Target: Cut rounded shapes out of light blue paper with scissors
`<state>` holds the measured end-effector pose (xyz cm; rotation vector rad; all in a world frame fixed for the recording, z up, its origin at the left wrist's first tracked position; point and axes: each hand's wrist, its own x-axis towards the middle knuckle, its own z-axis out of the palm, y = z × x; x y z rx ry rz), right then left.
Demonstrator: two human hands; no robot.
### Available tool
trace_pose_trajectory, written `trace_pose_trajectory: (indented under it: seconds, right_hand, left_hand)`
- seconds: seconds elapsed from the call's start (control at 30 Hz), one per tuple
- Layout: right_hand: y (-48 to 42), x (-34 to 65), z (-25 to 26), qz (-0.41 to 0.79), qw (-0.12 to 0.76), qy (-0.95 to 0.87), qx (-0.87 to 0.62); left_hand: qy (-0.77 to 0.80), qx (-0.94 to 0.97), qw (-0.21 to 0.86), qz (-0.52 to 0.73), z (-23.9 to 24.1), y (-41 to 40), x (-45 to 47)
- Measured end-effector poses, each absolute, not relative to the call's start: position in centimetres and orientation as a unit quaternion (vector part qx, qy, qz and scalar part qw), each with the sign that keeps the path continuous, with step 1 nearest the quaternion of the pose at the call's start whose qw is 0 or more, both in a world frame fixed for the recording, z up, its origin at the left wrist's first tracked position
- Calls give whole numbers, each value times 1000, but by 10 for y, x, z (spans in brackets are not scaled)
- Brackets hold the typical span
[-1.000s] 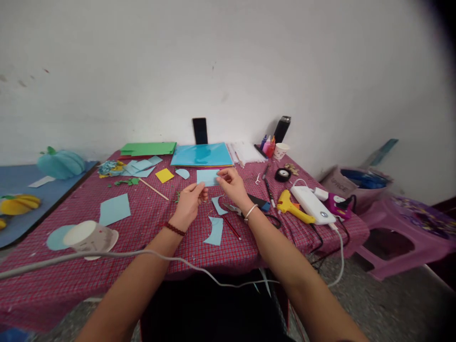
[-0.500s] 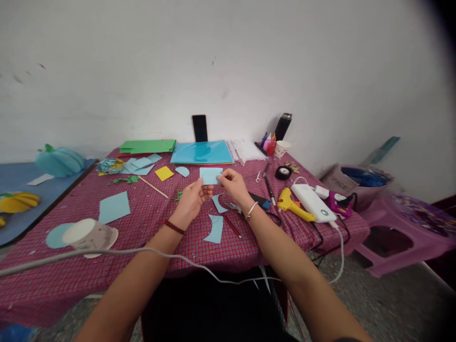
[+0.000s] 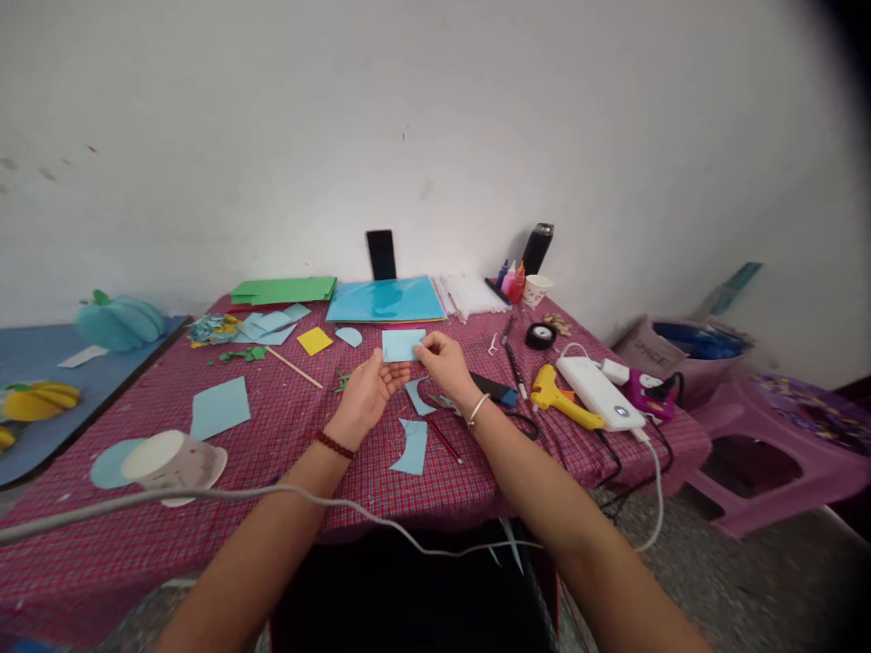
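A small light-blue paper piece (image 3: 401, 344) is held up in front of me above the table. My right hand (image 3: 442, 365) pinches its right side between thumb and fingers. My left hand (image 3: 371, 388), palm turned up, has its thumb at the lower left edge and its fingers curled beneath. Below my hands lie a curved light-blue offcut (image 3: 412, 448) and another cut piece (image 3: 417, 397). Scissors (image 3: 445, 403) lie partly hidden under my right wrist, close to a red pencil (image 3: 445, 441).
On the right are a yellow glue gun (image 3: 563, 399), a white power bank (image 3: 599, 392) and black tape (image 3: 541, 336). A paper cup (image 3: 178, 461) lies tipped at left, near a light-blue sheet (image 3: 221, 408). A white cable (image 3: 327, 501) crosses in front of my forearms.
The view has tilted up slightly, so everything sits a little lower. My left fingers have opened slightly under the paper piece; my right hand keeps its pinch.
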<state>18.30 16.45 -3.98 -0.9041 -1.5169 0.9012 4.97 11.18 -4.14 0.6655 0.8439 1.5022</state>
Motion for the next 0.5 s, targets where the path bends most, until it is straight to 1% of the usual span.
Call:
trace_pose_trajectory:
  seconds: [0.23,0.5]
  right_hand:
    - [161,183,-37,359,532,-668,-376]
    - [159,181,-37,360,523,-669,-387]
  left_hand:
    - [383,290,621,620,-41,112,46]
    - [377,278,629,620,-41,113,47]
